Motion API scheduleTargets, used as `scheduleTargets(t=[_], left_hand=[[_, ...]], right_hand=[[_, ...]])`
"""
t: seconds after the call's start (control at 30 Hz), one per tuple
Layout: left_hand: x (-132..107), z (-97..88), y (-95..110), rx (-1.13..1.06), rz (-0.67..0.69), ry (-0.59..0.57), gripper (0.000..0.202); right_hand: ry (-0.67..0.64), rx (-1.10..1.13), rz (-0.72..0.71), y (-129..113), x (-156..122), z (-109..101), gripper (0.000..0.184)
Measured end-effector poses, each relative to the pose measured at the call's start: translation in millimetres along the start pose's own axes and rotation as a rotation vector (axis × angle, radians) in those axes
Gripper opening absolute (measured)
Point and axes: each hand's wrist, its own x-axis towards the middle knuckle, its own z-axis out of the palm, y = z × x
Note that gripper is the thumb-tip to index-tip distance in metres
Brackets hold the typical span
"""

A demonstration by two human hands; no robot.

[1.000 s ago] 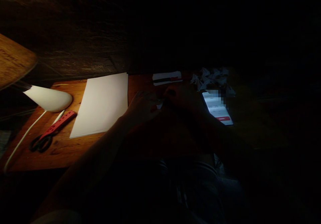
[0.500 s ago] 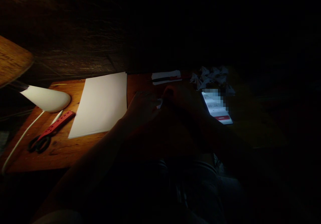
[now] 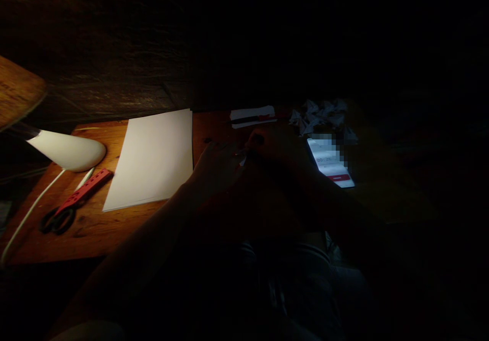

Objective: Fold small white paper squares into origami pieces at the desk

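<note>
In dim light, my left hand [image 3: 219, 163] and my right hand [image 3: 263, 145] meet over the middle of the wooden table. A small piece of white paper [image 3: 243, 161] shows between their fingertips, and both hands appear closed on it. Much of the paper is covered by the fingers, so its full shape is hidden. Left of my left hand lies a stack of white sheets [image 3: 153, 160]. Behind my hands are small white paper strips [image 3: 240, 113] with a dark and red pen-like thing [image 3: 263, 117] on top. Several folded paper pieces [image 3: 319, 117] sit at the back right.
A phone [image 3: 330, 165] with a lit screen lies right of my right hand. At the left stand a white desk lamp [image 3: 69, 150] and its cord [image 3: 34, 208]. Scissors with black handles [image 3: 63, 220] lie beside a red perforated strip [image 3: 86, 189]. A dark wall [image 3: 133, 76] rises behind the wooden table [image 3: 91, 236].
My fingers have shifted slightly around the small paper, which now sits at a somewhat different angle. The view has moved very slightly; the things on the table stay in place.
</note>
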Motion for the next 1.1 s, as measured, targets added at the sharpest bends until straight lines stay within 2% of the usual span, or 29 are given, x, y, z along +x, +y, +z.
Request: scheduleTargets(t=[0.2, 0.37, 0.5, 0.6, 0.73, 0.93, 1.1], left_hand=[[1.6, -2.6, 3.3, 0.028, -0.010, -0.053, 0.035], [1.1, -2.7, 6.9, 0.072, 0.027, -0.066, 0.029], [1.0, -0.7, 3.6, 0.048, 0.041, -0.073, 0.032], [2.8, 5.9, -3.2, -0.045, -0.024, -0.040, 0.026], [6.3, 21.5, -10.9, -0.210, -0.156, 0.033, 0.018], [8.9, 36.3, -17.7, -0.312, -0.291, 0.102, 0.045], [12.1, 39.2, -22.9, -0.388, -0.330, 0.105, 0.029]], right_hand=[[-0.024, -0.006, 0.019, 0.1, 0.1, 1.7, 0.023], [-0.009, 0.028, 0.031, 0.3, 2.8, 6.8, 0.021], [-0.019, 0.045, 0.066, -3.7, 3.4, 6.8, 0.015], [-0.040, 0.022, 0.010, -5.2, -0.1, 3.0, 0.010], [0.002, -0.084, -0.064, -3.4, -6.1, 0.8, 0.019], [-0.038, -0.185, -0.089, -5.3, -9.6, -2.0, 0.017], [-0.036, -0.211, -0.119, -9.6, -13.4, -9.0, 0.016]])
